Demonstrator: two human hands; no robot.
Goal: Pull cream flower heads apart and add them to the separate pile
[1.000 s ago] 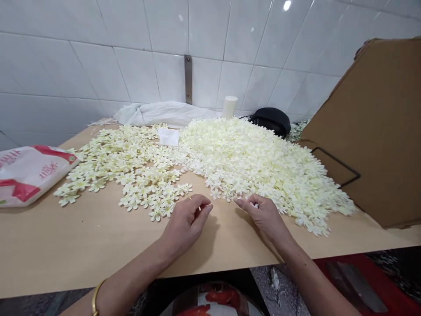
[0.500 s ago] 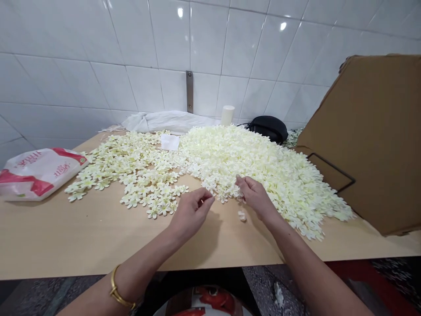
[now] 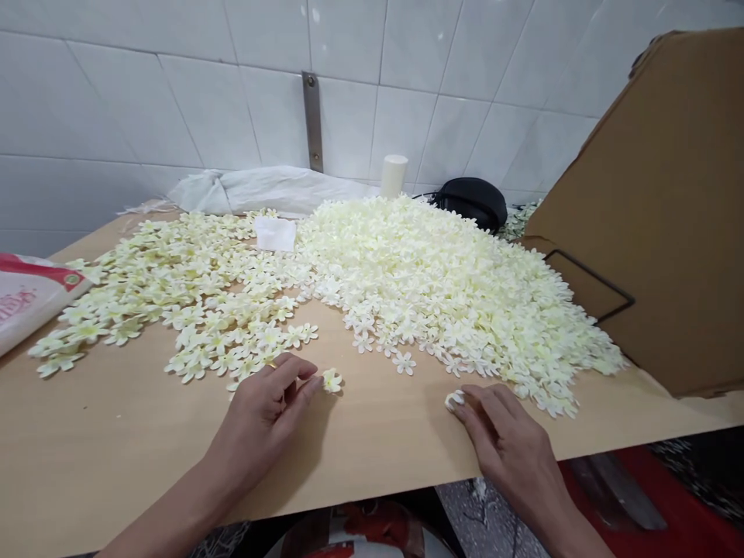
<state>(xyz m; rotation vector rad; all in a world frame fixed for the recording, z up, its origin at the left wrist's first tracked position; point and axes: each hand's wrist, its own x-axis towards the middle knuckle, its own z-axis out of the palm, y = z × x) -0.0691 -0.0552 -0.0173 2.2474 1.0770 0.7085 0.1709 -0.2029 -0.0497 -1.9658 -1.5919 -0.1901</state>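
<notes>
A big heap of cream fabric flowers (image 3: 442, 271) covers the right middle of the wooden table (image 3: 116, 449). A flatter spread of yellowish flowers (image 3: 174, 294) lies to its left. My left hand (image 3: 261, 407) rests on the table with its fingers stretched flat, its fingertips touching a single flower (image 3: 332, 380). My right hand (image 3: 503, 438) lies low near the front edge, fingers extended, with its fingertips on a small white flower piece (image 3: 454, 399). One lone flower (image 3: 403, 362) sits between the hands and the heap.
A brown cardboard sheet (image 3: 668, 209) leans at the right. A red and white plastic bag (image 3: 29, 291) lies at the left edge. At the back by the tiled wall are a white cloth bag (image 3: 261, 190), a white cylinder (image 3: 394, 175) and a black pouch (image 3: 473, 201).
Both hands came down from a raised pinch to the table. The left hand moved left and set a flower down; the right hand moved back toward the edge onto the white piece.
</notes>
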